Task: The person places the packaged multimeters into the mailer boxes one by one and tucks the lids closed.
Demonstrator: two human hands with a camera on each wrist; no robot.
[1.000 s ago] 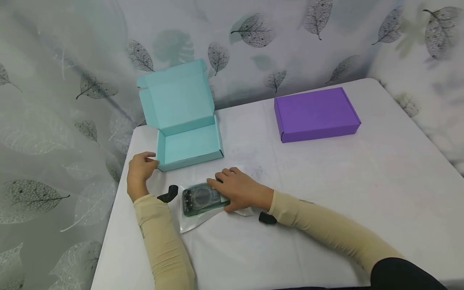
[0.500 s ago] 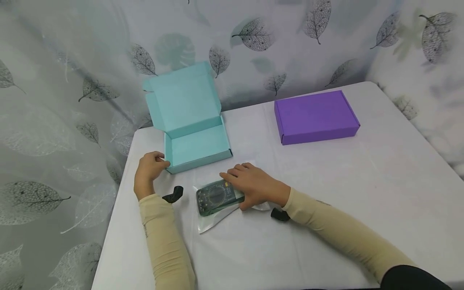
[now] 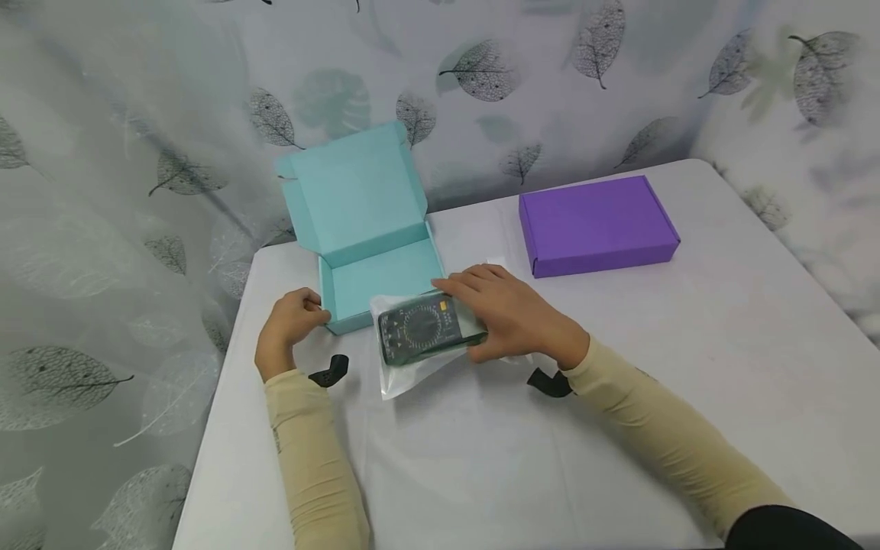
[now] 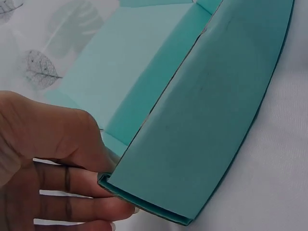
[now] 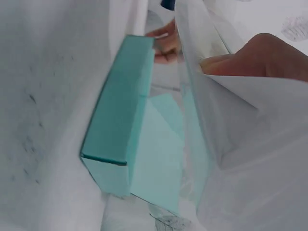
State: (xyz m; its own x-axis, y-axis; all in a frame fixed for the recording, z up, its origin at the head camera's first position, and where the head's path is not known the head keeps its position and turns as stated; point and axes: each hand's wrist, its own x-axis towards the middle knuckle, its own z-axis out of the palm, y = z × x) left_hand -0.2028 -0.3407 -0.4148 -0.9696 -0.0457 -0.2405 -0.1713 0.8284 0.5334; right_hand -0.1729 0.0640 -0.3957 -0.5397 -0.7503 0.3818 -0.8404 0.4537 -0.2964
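An open teal cardboard box [image 3: 374, 271] stands at the table's back left, its lid raised. My left hand [image 3: 292, 325] grips the box's near left corner [image 4: 113, 185], thumb inside and fingers under the outer wall. My right hand [image 3: 509, 313] holds a dark green multimeter [image 3: 421, 330] sealed in a clear plastic bag [image 3: 406, 374], lifted above the table at the box's front wall [image 5: 118, 122]. In the right wrist view the bag [image 5: 226, 120] fills the frame beside the box, and the meter itself is hidden.
A closed purple box [image 3: 596, 221] lies at the back right of the white table [image 3: 619, 397]. Black wrist straps [image 3: 330, 373] hang by both forearms. A leaf-patterned curtain [image 3: 103, 229] closes off the back and left.
My right hand has lifted the bagged multimeter off the table and carried it forward to the teal box's front edge. My left hand has kept its hold on the box corner.
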